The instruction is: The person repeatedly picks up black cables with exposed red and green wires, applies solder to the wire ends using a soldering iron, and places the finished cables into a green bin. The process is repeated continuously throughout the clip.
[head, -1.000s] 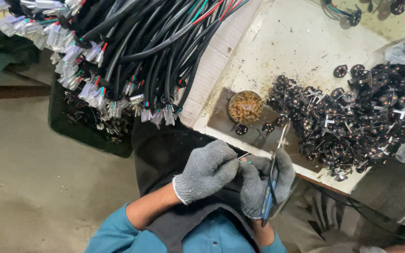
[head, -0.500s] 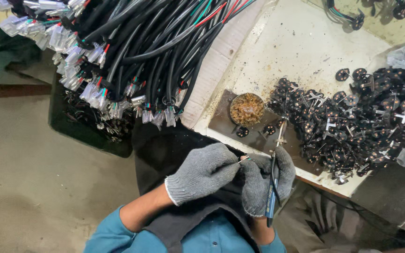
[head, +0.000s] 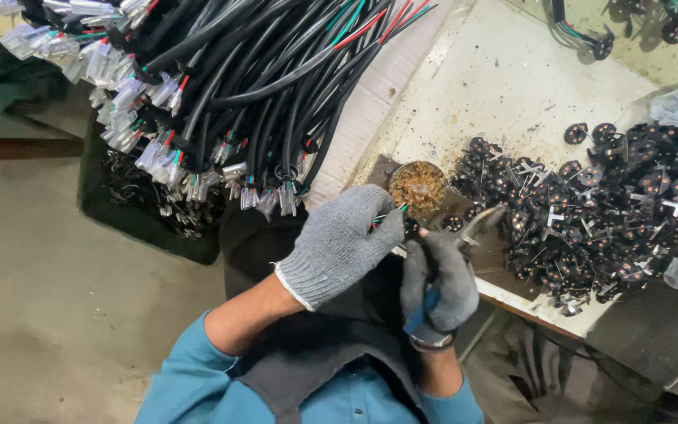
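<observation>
Both my hands wear grey knit gloves and meet over my lap at the table's edge. My left hand pinches the end of a thin cable whose red and green wire tips poke out past the fingers. My right hand grips a blue-handled tool, its metal tip close to the wire ends. Just beyond the hands sits a small round tin with brownish contents.
A thick bundle of black cables with clear plug ends hangs over the table's left side. A pile of small black round parts covers the right of the pale worktop. A dark bin stands on the floor.
My hands have stayed close together while the view shifted slightly. The tool's tip has tilted up and to the right, nearer the pile of parts.
</observation>
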